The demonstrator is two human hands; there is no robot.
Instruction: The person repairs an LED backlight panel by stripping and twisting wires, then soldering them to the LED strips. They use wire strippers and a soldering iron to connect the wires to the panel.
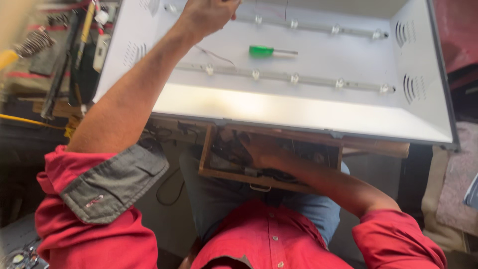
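A large white shallow panel tray [298, 107] lies on the bench, with two strips of small clear lenses [294, 78] running across it. My left hand [206, 15] reaches to its far edge by the upper strip; whether its fingers hold anything is hidden. A screwdriver with a green handle [262, 50] lies loose between the strips, right of that hand. My right hand [259, 152] is down inside an open wooden drawer [224, 174] under the bench, among dark cables and parts; its fingers are hidden in shadow.
Tools, cables and a yellow-handled item [84, 30] crowd the bench left of the panel. A thin wire [214, 54] lies on the panel near my left arm. A dark red surface [455, 30] is at the right; a pale mat [458, 184] lies on the floor.
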